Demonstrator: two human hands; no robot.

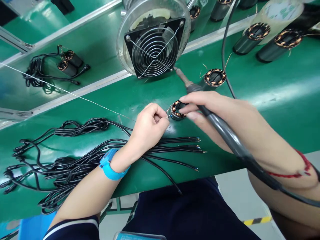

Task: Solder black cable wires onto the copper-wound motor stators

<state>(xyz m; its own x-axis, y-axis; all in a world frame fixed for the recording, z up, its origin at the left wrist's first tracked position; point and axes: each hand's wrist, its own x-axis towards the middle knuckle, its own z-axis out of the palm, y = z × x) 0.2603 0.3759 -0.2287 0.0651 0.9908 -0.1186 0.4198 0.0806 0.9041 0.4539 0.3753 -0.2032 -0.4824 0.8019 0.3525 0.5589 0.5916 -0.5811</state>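
My left hand (152, 125) is closed in a pinch on thin wires beside a copper-wound motor stator (177, 115). A thin silvery strand, which looks like solder wire (92, 100), runs from the upper left down to this hand. My right hand (220, 116) holds a soldering iron (225, 130) between thumb and fingers, its tip (181, 75) pointing up and away, near the fan. Fingertips of the right hand reach to the stator's rim and hide part of it. What exactly lies inside the left pinch is mostly covered by the fingers.
A round metal duct with a grilled fan (155, 56) stands behind my hands. More stators (215, 78) stand at the right. Bundled black cables (75, 166) with stripped ends lie on the green table (282, 110). The iron's black cord (297, 196) passes along my right arm.
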